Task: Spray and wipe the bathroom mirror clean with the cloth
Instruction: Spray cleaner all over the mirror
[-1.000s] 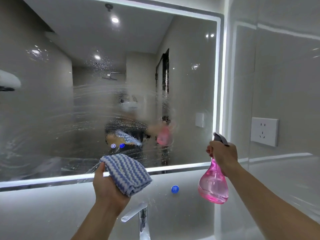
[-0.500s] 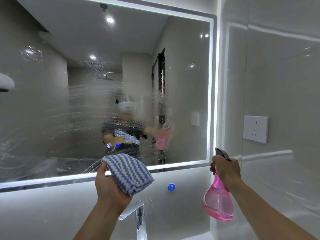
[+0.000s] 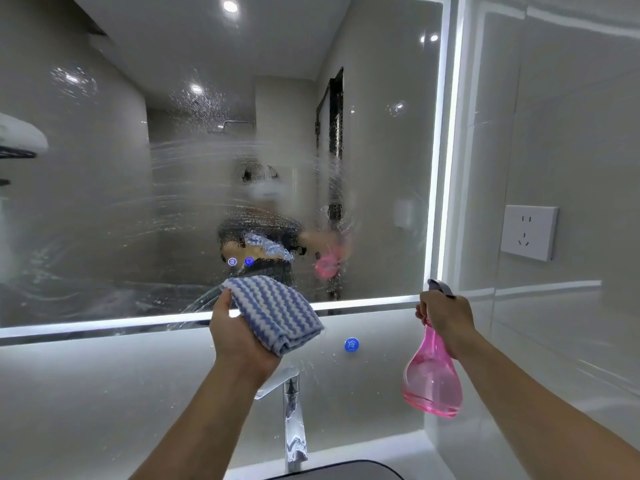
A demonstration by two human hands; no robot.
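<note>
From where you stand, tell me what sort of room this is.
Most likely a bathroom. A large wall mirror with a lit white edge, streaked with spray, hangs above a chrome basin tap, and its reflection shows a shower head. The walls are glossy pale tile.

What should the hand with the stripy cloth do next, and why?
Probably lift the left hand so the cloth presses onto the mirror and wipes. The glass is covered in wet streaks and droplets, and the cloth sits at the bottom edge.
</note>
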